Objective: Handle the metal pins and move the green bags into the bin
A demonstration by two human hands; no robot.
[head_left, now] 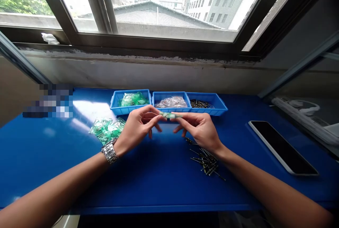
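Between my two hands is a small clear plastic packet with green and white markings, held level above the blue table. My left hand pinches its left end between thumb and fingers. Its right end is pinched by my right hand. What the packet contains is too small to make out. Behind the hands stand a blue bin of green-printed packets, a bin of clear packets and a bin of dark thin metal pieces.
A pile of green-printed packets lies left of my left wrist. Loose dark metal pins are scattered below my right hand. A phone-like slab with a black screen lies at the right. The window wall bounds the blue table.
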